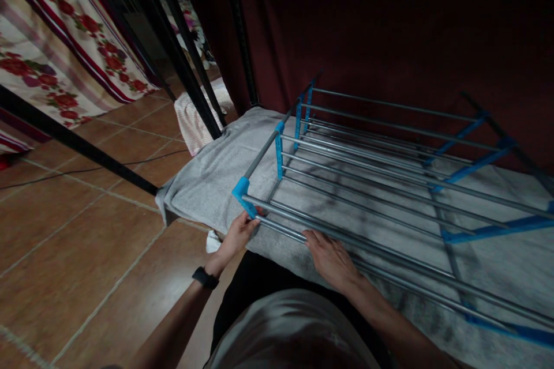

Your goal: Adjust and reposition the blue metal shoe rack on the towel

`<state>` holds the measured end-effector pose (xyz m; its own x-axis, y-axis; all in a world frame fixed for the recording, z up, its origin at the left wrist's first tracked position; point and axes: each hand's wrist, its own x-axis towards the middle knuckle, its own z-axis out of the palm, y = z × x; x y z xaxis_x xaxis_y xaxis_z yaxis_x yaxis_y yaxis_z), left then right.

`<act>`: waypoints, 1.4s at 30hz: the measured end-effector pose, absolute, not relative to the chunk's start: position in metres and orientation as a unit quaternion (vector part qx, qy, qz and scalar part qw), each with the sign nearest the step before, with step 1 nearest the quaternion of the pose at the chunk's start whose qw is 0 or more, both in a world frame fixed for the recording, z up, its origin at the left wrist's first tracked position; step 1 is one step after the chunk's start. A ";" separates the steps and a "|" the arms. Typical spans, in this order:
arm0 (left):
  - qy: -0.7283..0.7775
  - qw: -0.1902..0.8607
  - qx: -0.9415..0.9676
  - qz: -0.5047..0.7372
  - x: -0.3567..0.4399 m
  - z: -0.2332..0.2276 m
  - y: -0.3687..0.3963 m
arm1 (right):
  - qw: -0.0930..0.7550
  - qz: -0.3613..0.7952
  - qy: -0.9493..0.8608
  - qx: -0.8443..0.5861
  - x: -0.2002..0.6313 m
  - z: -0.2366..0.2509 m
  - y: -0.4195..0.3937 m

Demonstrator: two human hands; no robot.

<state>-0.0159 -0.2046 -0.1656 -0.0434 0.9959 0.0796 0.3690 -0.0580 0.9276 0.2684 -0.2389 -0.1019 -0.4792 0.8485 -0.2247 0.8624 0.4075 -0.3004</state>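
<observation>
A metal rack [381, 150] of grey rods with blue plastic joints lies on a grey blanket [208, 179]. My left hand [237, 235] grips the nearest grey rod right beside the blue corner joint [240, 189]. A black band sits on that wrist. My right hand [331, 258] rests on the same front rods a little to the right, fingers curled over them.
The blanket covers a low bed with a black metal frame [82, 147]. Brown tiled floor [78, 253] lies to the left, crossed by a thin cable. A floral cloth [47, 40] hangs at the far left. A dark red curtain [389, 29] stands behind the rack.
</observation>
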 end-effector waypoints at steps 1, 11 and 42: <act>0.579 0.365 0.588 0.431 -0.016 -0.165 -0.205 | 0.017 -0.191 0.840 0.508 0.269 -0.103 -0.239; 0.582 0.359 0.588 0.433 -0.015 -0.165 -0.206 | 0.013 -0.195 0.842 0.502 0.271 -0.106 -0.238; 0.561 0.371 0.594 0.441 -0.014 -0.164 -0.207 | -0.011 -0.205 0.832 0.516 0.273 -0.108 -0.239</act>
